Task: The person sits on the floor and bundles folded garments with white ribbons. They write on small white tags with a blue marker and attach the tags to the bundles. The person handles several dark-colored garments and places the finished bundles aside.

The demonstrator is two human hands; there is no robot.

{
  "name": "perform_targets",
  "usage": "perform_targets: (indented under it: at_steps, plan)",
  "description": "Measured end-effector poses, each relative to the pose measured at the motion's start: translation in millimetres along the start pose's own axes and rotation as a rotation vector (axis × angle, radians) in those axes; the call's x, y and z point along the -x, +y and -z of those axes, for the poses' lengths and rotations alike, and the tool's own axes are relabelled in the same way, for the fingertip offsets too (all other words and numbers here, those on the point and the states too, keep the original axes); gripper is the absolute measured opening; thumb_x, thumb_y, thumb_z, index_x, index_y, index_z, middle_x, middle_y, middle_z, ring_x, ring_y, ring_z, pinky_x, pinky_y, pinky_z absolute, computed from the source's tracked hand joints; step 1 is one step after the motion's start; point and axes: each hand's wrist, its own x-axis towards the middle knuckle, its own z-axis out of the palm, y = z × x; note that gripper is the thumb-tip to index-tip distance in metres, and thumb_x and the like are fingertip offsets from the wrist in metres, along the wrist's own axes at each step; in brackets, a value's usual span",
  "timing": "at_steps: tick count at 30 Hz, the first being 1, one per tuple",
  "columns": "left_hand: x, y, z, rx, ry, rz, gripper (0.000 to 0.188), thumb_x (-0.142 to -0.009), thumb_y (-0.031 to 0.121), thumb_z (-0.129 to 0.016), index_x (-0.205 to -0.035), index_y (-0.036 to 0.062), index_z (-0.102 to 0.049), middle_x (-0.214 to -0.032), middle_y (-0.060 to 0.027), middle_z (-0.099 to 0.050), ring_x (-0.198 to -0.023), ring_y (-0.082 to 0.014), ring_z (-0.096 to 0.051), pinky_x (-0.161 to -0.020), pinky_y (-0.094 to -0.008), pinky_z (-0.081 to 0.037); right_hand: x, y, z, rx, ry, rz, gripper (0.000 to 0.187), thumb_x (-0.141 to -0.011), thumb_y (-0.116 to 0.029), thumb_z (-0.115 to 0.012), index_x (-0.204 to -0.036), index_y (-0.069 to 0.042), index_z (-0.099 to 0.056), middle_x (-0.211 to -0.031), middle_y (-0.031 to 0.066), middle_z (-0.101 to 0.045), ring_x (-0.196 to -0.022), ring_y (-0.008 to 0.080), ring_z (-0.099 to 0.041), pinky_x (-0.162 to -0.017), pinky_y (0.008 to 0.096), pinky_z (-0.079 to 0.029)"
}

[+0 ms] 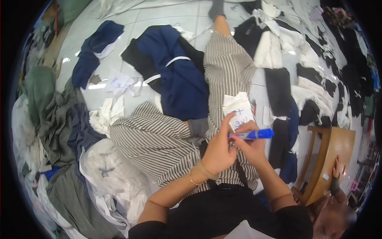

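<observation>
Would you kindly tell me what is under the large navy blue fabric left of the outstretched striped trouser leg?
Black fabric shows from beneath the navy blue fabric at its upper left and right edges; how far it reaches underneath, and whether anything else lies there, is hidden.

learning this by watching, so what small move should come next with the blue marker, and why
I'd probably use the right hand to draw the blue marker clear of the left hand: its narrow end seems to meet that hand, and the white paper just beyond is already marked in blue.
</observation>
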Motion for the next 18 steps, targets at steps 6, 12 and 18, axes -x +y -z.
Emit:
perform_targets:
  at_steps: [6,12,18]
  plan:
    - [-5,6,-21,0.073,0.038,-0.009,0.073,-0.077,-0.007,-0.049,-0.146,0.0039,-0.026,-0.085,-0.0207,-0.054,-0.079,-0.0400,-0.058,-0.073,-0.0432,-0.047,8,-5,-8,-0.074,0.169,-0.015,0.015,-0.086,0.001,-0.068,-0.094,-0.003,-0.056,-0.086,0.0012,-0.058,-0.076,0.0060,-0.054,-0.069,0.0208,-0.044]
    - [-16,6,-10,-0.064,-0.221,-0.125,0.087,-0.072,-0.005,-0.050,-0.153,0.0049,-0.020,-0.119,-0.0228,-0.048,-0.111,-0.0380,-0.051,-0.098,-0.0379,-0.043,-9,10,60,0.062,0.291,-0.128,0.013,-0.091,-0.010,-0.066,-0.085,-0.005,-0.057,-0.072,-0.0044,-0.054,-0.067,0.0023,-0.047,-0.060,0.0191,-0.035]
    - [-63,-78,4,-0.133,0.357,0.089,0.032,-0.085,0.011,-0.067,-0.113,-0.0023,-0.058,-0.100,-0.0120,-0.054,-0.083,-0.0192,-0.058,-0.074,-0.0310,-0.050,1,115,161,1.149,0.292,-0.518,0.040,-0.084,-0.038,-0.070,-0.080,0.001,-0.061,-0.073,0.0179,-0.066,-0.069,0.0352,-0.065,-0.061,0.0442,-0.048]
